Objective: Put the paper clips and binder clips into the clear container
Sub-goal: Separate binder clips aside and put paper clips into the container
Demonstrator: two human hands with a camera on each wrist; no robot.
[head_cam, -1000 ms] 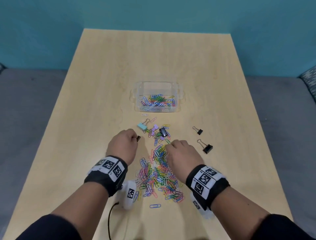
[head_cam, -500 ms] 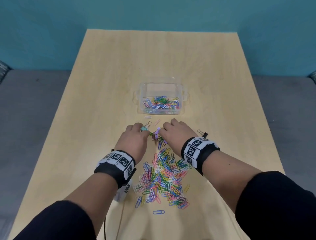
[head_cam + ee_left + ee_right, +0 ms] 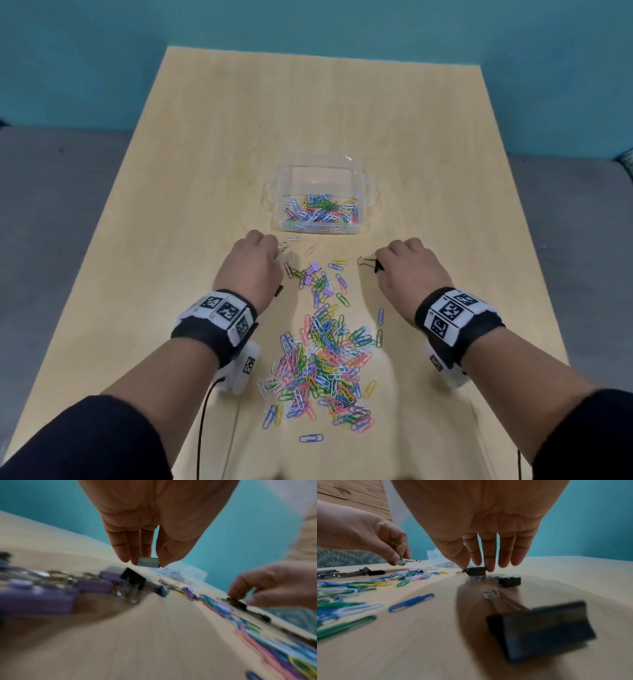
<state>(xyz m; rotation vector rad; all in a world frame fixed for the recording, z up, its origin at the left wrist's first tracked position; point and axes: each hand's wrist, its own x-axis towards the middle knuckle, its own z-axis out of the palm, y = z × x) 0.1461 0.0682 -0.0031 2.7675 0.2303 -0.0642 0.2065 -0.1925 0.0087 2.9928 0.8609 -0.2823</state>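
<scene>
a pale wood table (image 3: 322,113) against a teal wall (image 3: 308,24)

the table is a light, blond wood with faint grain, and its far edge sits close under the wall, which is painted flat teal and fills the whole top of the head view. grey floor (image 3: 61,192) lies on either side of the table, to its left and to its right. past the table's right edge, near the wall, a small corner of patterned grey fabric (image 3: 627,164) shows. in the right wrist view, brown knotty wood panelling (image 3: 351,494) appears high to the left of the table. soft, even light falls on the tabletop and gives blurred shadows near its front edge.
</scene>
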